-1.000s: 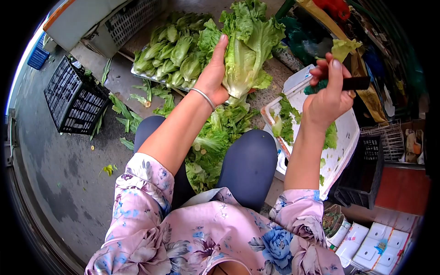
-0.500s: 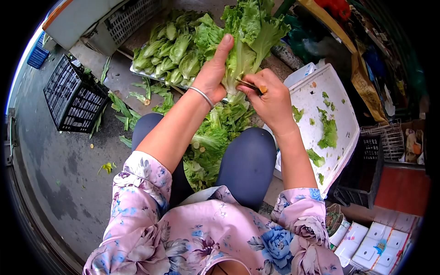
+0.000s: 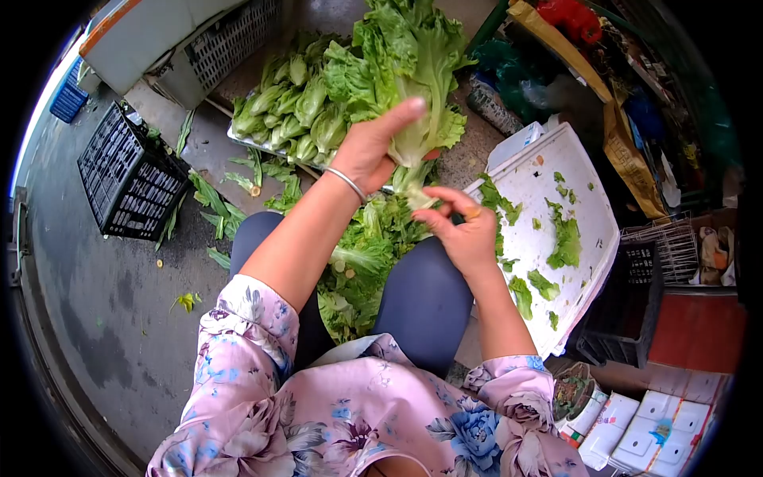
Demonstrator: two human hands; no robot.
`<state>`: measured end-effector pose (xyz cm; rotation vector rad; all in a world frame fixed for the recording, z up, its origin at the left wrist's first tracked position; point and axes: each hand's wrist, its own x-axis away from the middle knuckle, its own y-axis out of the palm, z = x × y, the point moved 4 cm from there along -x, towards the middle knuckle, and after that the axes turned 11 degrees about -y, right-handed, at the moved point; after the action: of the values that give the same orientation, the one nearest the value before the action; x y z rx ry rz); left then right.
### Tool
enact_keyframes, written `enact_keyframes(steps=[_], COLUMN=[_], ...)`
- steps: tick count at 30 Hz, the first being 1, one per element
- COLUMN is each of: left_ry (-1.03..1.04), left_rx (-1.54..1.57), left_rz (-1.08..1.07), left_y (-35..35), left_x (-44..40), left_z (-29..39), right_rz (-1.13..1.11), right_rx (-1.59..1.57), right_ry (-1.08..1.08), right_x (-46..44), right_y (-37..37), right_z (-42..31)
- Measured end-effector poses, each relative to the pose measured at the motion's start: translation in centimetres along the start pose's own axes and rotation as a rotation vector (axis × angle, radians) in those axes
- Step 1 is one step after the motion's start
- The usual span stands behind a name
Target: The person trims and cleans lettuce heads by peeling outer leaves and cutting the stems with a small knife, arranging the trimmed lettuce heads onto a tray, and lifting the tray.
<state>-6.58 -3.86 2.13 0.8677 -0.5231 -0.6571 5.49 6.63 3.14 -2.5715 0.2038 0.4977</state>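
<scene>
A leafy green lettuce head [image 3: 413, 87] rests in my left hand [image 3: 372, 151], its leaves pointing away from me and my thumb across its pale base. Just below and right of that base, my right hand [image 3: 461, 230] pinches a pale leaf piece [image 3: 415, 191] between thumb and fingers. The knife seen earlier does not show clearly now. Beneath my hands, between my knees, lies a pile of loose leaves [image 3: 362, 254]. Many small trimmed lettuces [image 3: 298, 107] fill a tray beyond my left forearm.
A white foam lid [image 3: 584, 207] with leaf scraps lies at the right. Black crates stand at the left [image 3: 131, 179] and right [image 3: 624, 302]. White boxes [image 3: 660, 433] sit at the lower right. Long leaves [image 3: 214, 203] are strewn on the floor, and bags [image 3: 628, 159] lie at the upper right.
My right hand came from the right to the lettuce base, then moved slightly down with a leaf piece. My left hand still holds the lettuce, now tilted a little differently.
</scene>
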Motion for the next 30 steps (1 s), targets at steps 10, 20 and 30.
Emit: enact_keyframes(steps=[10, 20, 30], left_ry=[1.111, 1.233, 1.19], left_rx=[-1.194, -1.434, -1.473], left_rz=[0.351, 0.38, 0.377], left_y=[2.2, 2.1, 2.0], left_x=[2.5, 3.1, 3.3], left_z=[1.5, 0.6, 0.6], right_rz=[0.555, 0.316, 0.867], right_rx=[-0.391, 0.555, -0.141], right_ry=[-0.133, -0.225, -0.177], right_x=[-2.0, -5.4, -3.2], right_y=[-6.6, -4.5, -11.4], right_z=[-6.0, -10.5, -8.2])
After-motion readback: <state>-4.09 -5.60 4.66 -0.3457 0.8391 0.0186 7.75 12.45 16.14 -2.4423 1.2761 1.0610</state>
